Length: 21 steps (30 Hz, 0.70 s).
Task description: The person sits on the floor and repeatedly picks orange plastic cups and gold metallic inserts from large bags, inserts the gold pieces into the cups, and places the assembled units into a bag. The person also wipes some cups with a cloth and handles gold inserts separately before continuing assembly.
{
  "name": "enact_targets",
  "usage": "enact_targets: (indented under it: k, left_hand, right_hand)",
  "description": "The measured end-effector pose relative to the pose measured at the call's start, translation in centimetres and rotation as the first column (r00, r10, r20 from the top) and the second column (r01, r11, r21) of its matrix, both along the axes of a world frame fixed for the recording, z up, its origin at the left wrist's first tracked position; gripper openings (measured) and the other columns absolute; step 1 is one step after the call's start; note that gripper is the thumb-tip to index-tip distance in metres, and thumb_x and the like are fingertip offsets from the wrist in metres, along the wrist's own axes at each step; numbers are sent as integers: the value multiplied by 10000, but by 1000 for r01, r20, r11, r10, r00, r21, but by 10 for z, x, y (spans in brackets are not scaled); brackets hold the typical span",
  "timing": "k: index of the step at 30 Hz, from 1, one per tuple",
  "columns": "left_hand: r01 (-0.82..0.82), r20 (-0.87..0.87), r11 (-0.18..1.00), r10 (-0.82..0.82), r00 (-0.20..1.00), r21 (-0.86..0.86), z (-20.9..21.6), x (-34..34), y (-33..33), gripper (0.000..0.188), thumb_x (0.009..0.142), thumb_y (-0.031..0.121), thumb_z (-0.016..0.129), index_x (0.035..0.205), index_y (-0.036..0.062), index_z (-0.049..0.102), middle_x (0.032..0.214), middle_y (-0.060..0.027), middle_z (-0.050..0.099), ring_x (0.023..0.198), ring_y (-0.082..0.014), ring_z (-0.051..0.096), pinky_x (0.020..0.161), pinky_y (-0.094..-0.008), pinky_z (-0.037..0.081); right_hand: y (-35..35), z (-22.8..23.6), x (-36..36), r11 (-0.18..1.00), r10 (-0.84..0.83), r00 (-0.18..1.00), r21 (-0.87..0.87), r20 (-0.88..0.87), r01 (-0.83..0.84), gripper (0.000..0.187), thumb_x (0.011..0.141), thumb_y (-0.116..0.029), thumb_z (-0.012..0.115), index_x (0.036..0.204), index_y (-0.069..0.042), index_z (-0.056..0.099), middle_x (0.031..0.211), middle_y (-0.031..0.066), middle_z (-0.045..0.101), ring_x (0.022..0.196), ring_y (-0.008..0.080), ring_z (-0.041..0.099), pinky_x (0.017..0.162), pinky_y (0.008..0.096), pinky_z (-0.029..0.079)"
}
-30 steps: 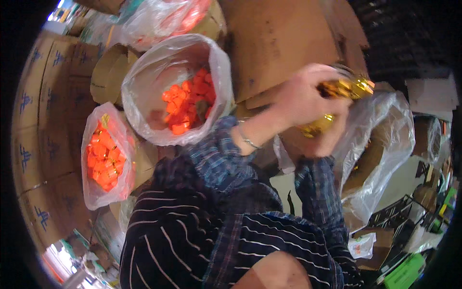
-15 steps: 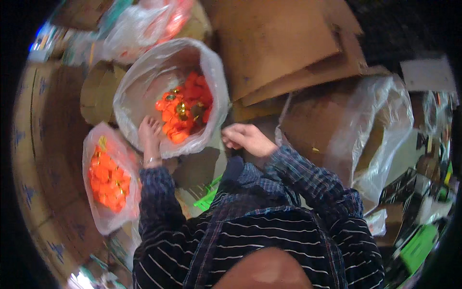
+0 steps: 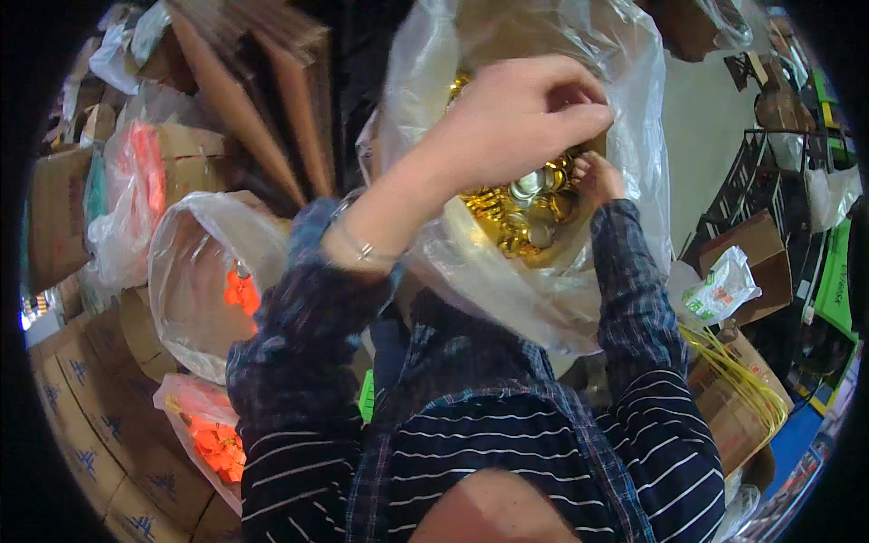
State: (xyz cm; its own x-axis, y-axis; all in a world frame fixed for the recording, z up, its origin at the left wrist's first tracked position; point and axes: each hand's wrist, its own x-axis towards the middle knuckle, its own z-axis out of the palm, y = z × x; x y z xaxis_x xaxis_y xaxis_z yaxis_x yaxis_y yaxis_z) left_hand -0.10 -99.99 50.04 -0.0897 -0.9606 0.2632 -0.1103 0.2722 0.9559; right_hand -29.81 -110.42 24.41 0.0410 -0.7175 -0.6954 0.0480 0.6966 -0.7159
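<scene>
A clear plastic bag (image 3: 638, 81) lines a wide container in front of me, with shiny gold and silvery rounded pieces (image 3: 520, 217) heaped inside. My left hand (image 3: 525, 113) reaches across above the heap, its fingers curled toward the thumb; whatever they may hold is hidden. Deeper in the bag, at the heap's right side, my right hand (image 3: 599, 181) has bent fingers touching the gold pieces. What it grips, if anything, is too small to make out. To the left stands another plastic-lined container (image 3: 181, 281) with orange pieces (image 3: 241, 291) in it.
An open bag of orange and gold pieces (image 3: 215, 448) lies at the lower left beside stacked cartons (image 3: 86, 398). Cardboard sheets (image 3: 240, 100) lean at the upper left. On the right are a black crate (image 3: 742, 190), a carton with yellow straps (image 3: 738, 389) and a white plastic bag (image 3: 724, 288).
My body and view have turned right, from the container of orange pieces to the bag of gold pieces. Both hands have moved over or into that bag; the left hand has left the orange pieces' container.
</scene>
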Motion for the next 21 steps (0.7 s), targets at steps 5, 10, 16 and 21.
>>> enact_targets:
  k: [5,10,16,21]
  left_hand:
    - [-297,554,884,52,831,362,-168,-79,-156,469,855,462,671,1079,54,735,1061,-177,727,1004,-352,689,890,-393,540]
    - [-424,555,545,-94,826,723,-369,-70,-102,656,917,522,588,1139,-91,660,1158,-301,673,1142,-363,645,975,-399,477]
    - [-269,164,310,326,931,912,-452,-93,-43,1047,866,703,582,1549,-22,258,1546,-274,363,1444,-368,352,1173,-414,285]
    - [-129,74,191,272,959,973,-428,-92,-41,1165,808,829,509,1615,120,59,1674,-120,86,1511,-368,182,1084,-661,321]
  right_hand:
    - [-10,-139,-36,966,256,858,91,-444,-242,705,875,-497,706,1317,37,577,1260,176,637,1105,295,619,944,417,503]
    - [-10,-185,-34,954,298,765,201,-571,-221,1034,752,-679,735,1467,3,430,1447,246,503,1318,389,499,1093,477,408]
    - [-14,-210,-32,926,377,666,244,-643,-289,1139,720,-834,606,1494,-23,406,1510,270,383,1350,417,450,1119,480,375]
    - [0,-216,-12,879,476,644,308,-599,-363,1133,755,-888,463,1552,-92,339,1613,259,192,1441,417,326,1145,523,344]
